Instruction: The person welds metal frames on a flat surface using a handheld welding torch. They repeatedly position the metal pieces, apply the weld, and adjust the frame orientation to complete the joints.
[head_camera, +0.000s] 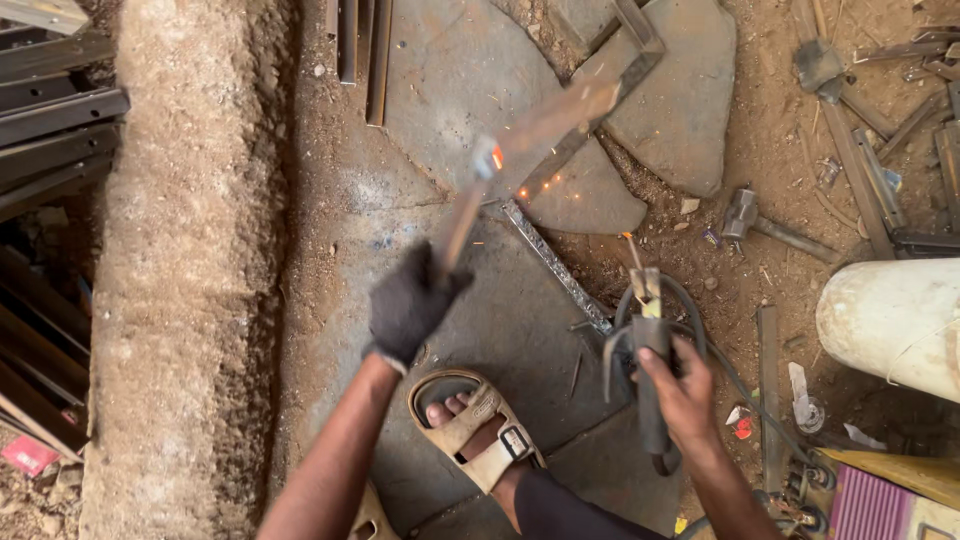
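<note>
At frame centre the gloved left hand (410, 305) grips a chipping hammer (478, 185) over the sparking angle-iron joint (560, 150), while the bare right hand (680, 390) grips the electrode holder (650, 360) aside, away from the metal

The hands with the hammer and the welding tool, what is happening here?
The gloved left hand swings a blurred hammer at an angled metal frame lying on flat stones, where sparks show. The bare right hand grips a welding holder with its cable, off the frame. A sandalled foot rests below.

Outdoor welding workshop: steel bars (60, 110), hammers (742, 213), dirt floor (330, 180).
</note>
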